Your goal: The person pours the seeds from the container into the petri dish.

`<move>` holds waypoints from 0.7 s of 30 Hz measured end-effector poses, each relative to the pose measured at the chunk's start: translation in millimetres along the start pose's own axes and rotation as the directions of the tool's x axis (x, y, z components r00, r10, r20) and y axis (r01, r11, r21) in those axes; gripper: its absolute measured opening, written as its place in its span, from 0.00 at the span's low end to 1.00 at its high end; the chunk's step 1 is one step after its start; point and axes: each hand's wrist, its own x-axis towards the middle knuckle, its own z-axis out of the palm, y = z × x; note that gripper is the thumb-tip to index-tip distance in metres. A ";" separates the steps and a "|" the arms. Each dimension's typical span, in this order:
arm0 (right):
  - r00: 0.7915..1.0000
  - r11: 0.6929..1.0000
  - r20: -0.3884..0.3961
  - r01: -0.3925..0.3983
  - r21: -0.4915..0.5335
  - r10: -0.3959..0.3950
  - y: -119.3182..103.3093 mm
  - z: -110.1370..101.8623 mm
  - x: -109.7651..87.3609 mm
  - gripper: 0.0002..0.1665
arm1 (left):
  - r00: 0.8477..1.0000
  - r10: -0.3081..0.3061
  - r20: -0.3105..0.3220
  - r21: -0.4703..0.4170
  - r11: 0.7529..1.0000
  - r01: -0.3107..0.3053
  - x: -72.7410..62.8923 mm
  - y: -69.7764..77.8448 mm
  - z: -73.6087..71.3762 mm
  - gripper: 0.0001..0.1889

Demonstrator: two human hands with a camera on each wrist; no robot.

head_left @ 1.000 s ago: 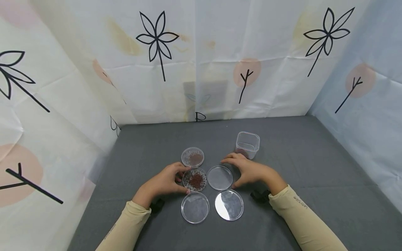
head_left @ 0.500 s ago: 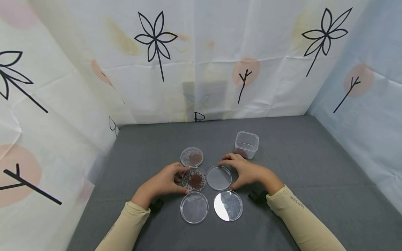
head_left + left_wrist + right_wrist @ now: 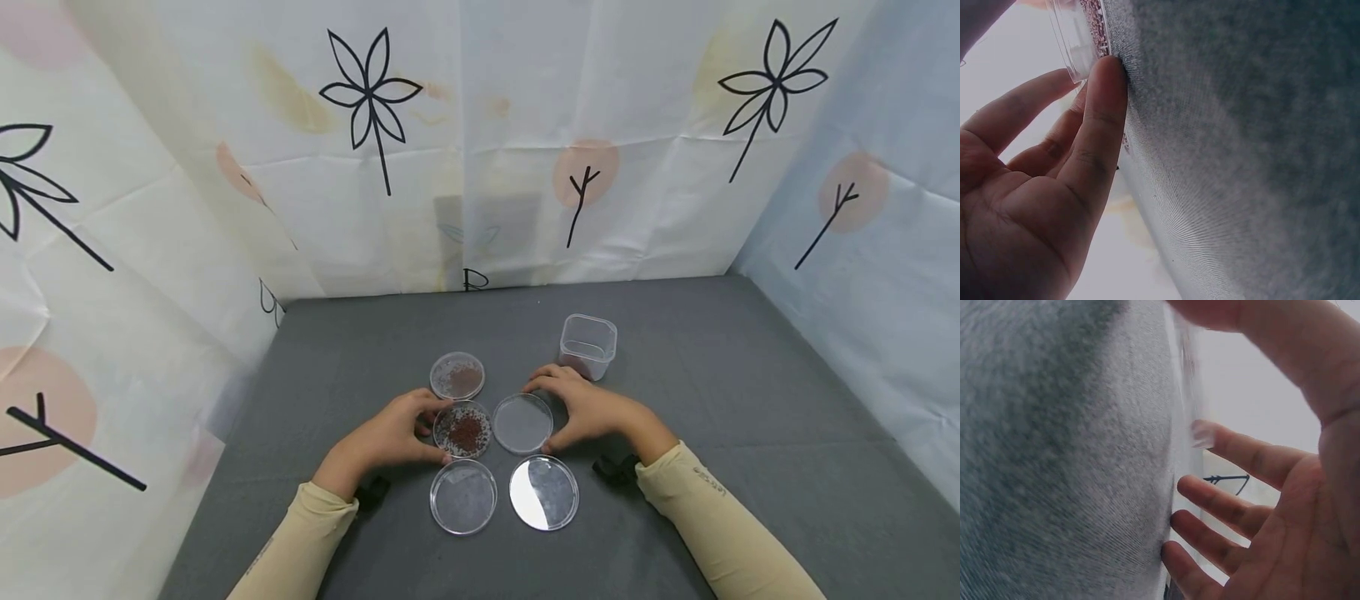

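Observation:
Between thumb and fingers, my left hand (image 3: 397,429) holds the rim of a round clear petri dish (image 3: 467,433) with reddish-brown and whitish granules in it. That dish's clear wall (image 3: 1072,37) shows between thumb and forefinger in the left wrist view. To its right, my right hand (image 3: 592,408) spans a clear petri dish part (image 3: 522,424), with thumb and forefinger at opposite edges. In the right wrist view this thin clear rim (image 3: 1200,434) meets the forefinger, while the other fingers spread loosely below it.
Behind the left dish stands a covered petri dish (image 3: 457,375) of similar granules. Two clear round dish parts lie in front, a left one (image 3: 463,497) and a right one (image 3: 543,493). A square clear tub (image 3: 589,342) with reddish contents stands behind my right hand.
My right thumb and forefinger have closed in slightly on the clear dish part, which has shifted very slightly away from me. My left hand stays on its dish.

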 end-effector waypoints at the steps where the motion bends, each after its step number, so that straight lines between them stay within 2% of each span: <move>1: 1.000 1.000 -0.012 0.008 0.005 -0.008 0.7 -0.5 0.3 0.48 | 1.000 0.002 0.000 0.002 1.000 -0.002 0.5 -0.8 -0.2 0.45; 7: 0.997 0.989 -0.070 0.045 0.138 -0.035 1.3 -5.1 4.0 0.48 | 1.000 0.008 0.002 0.005 1.000 -0.008 3.1 -5.1 -1.9 0.45; 16: 0.993 0.935 -0.117 0.055 0.350 -0.014 -5.2 -8.5 9.0 0.47 | 1.000 0.008 0.002 -0.009 1.000 -0.008 7.0 -8.8 -4.8 0.45; 21: 0.991 0.915 -0.135 0.060 0.400 -0.006 -5.3 -6.3 11.8 0.44 | 1.000 0.013 0.000 -0.008 1.000 -0.013 9.0 -11.0 -6.3 0.45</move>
